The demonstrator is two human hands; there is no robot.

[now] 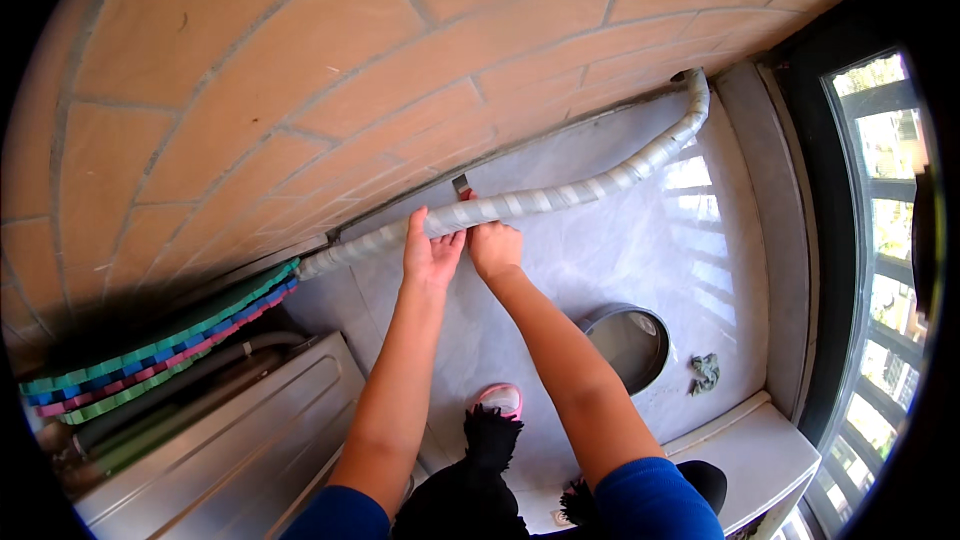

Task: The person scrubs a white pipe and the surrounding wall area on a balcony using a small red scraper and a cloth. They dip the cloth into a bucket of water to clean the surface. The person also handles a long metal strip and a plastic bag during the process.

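Observation:
A pipe wrapped in whitish tape (pixel 530 202) runs along the foot of the tiled wall, curving up at its right end. My left hand (pixel 432 255) is at the pipe, palm turned up, thumb against its near side and fingers curled at its underside. Close beside it, my right hand (pixel 495 248) is closed just below the pipe. From behind the pipe, in line with that fist, a flat metal scraper blade (pixel 460 183) sticks out toward the wall, with a bit of red at its base. The pipe and my fingers hide most of the scraper's handle.
Green, blue and pink slatted mats (pixel 170 350) lean by the wall at left, beside a pale metal-topped appliance (pixel 240 430). A round grey basin (pixel 655 325) and a crumpled rag (pixel 704 373) are on the grey floor. A barred window (pixel 880 240) stands at right.

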